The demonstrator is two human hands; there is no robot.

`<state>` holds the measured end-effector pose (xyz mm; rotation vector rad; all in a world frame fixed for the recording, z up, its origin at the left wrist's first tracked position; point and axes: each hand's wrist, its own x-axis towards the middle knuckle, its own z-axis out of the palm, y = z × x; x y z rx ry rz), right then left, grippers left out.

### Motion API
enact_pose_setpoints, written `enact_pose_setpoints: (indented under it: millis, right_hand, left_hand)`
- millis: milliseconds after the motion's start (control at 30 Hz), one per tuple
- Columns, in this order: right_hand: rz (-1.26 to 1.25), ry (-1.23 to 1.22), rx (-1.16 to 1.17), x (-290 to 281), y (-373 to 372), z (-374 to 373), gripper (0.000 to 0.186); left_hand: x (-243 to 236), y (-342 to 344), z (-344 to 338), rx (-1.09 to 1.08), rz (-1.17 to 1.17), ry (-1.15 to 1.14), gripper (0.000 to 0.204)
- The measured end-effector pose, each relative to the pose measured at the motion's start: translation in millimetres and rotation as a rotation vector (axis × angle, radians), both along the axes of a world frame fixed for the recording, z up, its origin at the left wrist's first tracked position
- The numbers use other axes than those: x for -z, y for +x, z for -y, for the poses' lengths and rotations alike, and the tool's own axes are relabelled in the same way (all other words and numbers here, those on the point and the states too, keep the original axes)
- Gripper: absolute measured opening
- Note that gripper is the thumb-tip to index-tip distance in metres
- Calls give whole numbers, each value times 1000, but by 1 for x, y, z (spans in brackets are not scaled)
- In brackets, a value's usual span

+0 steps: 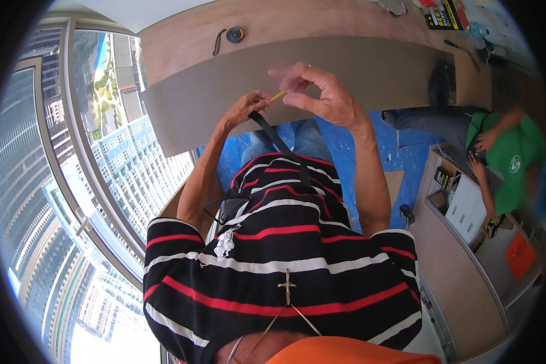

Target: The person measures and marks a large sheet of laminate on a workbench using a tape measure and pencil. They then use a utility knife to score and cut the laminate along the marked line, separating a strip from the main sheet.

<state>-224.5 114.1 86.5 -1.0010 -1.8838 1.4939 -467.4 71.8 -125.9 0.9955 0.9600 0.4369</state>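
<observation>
My left hand (249, 109) pinches a thin yellow stick (278, 96), which looks like a pencil. A flat black strap (279, 142) hangs from beside the same hand down over my striped shirt; I cannot tell whether the fingers grip it too. Thumb and fingers spread apart, my right hand (321, 91) hovers at the stick's far end, its index finger smeared by motion. Both hands are above the near side of a long grey-brown board (194, 103).
Behind the board lies a tape measure (235, 34) with a wrist cord on a wooden surface (321, 21). A window (103, 121) stands at left. Blue sheeting (370, 151) covers the floor. At right, a person in a green shirt (515, 158) sits by an open cabinet (458, 261).
</observation>
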Motion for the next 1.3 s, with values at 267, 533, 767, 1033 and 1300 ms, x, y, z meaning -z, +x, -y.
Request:
enact_pose_setpoints:
  millis: [267, 533, 767, 1033, 1300]
  right_hand:
    - [561, 146, 124, 151, -2, 70, 30]
    - [541, -353, 430, 220, 60, 104, 24]
    - [657, -485, 648, 225, 150, 112, 26]
    - [540, -460, 703, 252, 206, 85, 30]
    - [-18, -815, 519, 243, 168, -24, 31]
  left_hand:
    - [-51, 18, -33, 362, -138, 158, 27]
    - [52, -16, -135, -74, -908, 733, 53]
    - [101, -19, -195, -52, -1249, 603, 82]
    - [97, -5, -206, -201, -1178, 382, 67]
    - [18, 125, -130, -112, -93, -251, 60]
